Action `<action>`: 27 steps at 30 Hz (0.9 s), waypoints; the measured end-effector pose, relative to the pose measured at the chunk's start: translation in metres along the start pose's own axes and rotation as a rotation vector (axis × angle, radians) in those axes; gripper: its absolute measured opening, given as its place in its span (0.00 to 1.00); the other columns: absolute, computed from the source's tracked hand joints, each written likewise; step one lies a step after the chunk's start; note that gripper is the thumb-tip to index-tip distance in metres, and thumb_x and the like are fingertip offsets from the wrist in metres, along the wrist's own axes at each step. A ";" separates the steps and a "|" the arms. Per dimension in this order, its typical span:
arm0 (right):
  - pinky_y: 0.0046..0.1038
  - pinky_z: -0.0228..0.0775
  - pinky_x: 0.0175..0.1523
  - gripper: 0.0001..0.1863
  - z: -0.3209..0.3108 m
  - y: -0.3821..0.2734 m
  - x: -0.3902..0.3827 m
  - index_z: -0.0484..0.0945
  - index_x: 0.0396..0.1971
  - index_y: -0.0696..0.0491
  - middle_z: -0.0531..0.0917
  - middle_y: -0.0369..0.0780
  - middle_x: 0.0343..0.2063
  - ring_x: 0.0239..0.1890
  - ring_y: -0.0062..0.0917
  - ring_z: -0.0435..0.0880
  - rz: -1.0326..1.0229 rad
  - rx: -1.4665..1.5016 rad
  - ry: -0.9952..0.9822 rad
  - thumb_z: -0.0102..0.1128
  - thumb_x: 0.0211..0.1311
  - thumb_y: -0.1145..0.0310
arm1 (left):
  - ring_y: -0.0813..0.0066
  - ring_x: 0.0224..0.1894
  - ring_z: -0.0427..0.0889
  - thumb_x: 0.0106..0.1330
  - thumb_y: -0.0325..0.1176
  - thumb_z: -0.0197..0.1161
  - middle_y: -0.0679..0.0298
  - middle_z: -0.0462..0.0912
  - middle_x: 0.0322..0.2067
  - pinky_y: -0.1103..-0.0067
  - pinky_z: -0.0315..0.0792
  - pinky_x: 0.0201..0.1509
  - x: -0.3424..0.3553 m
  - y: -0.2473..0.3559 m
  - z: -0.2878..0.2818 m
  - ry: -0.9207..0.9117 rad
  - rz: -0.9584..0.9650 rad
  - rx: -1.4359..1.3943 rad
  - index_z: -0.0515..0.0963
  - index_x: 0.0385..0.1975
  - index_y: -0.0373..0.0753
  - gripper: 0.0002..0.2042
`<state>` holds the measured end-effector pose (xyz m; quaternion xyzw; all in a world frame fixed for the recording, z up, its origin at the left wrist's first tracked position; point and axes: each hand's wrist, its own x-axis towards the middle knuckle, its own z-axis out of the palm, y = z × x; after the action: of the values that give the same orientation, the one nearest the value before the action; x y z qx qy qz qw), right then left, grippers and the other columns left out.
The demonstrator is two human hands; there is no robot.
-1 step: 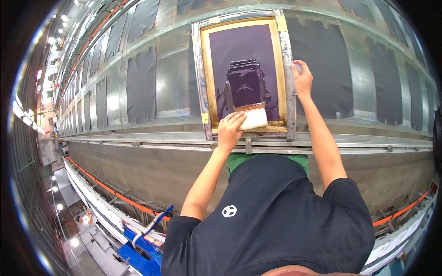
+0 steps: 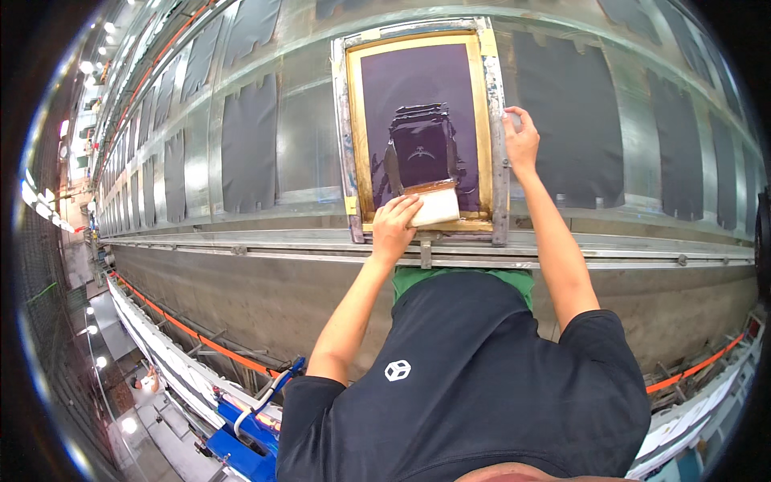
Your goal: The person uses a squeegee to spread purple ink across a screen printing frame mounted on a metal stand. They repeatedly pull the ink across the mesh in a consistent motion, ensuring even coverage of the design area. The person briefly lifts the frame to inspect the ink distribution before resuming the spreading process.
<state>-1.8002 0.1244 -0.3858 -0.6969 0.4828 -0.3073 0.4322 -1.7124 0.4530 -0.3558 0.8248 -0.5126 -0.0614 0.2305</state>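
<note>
Emblem (image 2: 397, 370): white cube. Left hand (image 2: 395, 223) grasps squeegee (image 2: 438, 207); right hand (image 2: 522, 145) on frame (image 2: 497, 72), grip unclear; frame shifted toward 9 o'clock.

Printing workshop — long table (image 2: 309, 149), framed ink-smeared screen (image 2: 419, 76)

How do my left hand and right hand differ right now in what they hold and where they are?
Your left hand grips the left end of a pale squeegee, while your right hand is at the outer right edge of the frame. The left hand is at the frame's near end; the right hand is farther from your body. Both hands are bare.
</note>
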 end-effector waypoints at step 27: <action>0.36 0.66 0.59 0.26 0.102 -0.104 -0.050 0.84 0.50 0.48 0.83 0.34 0.50 0.52 0.31 0.78 -0.665 -0.744 -0.652 0.75 0.50 0.58 | 0.64 0.48 0.86 0.51 0.29 0.71 0.65 0.90 0.43 0.70 0.78 0.55 0.147 -0.128 -0.043 -0.070 -0.011 -0.142 0.89 0.42 0.47 0.16</action>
<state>-1.6892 0.2193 -0.3375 -0.9737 0.1562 -0.0067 0.1655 -1.5246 0.3856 -0.3546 0.8067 -0.5100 -0.1275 0.2698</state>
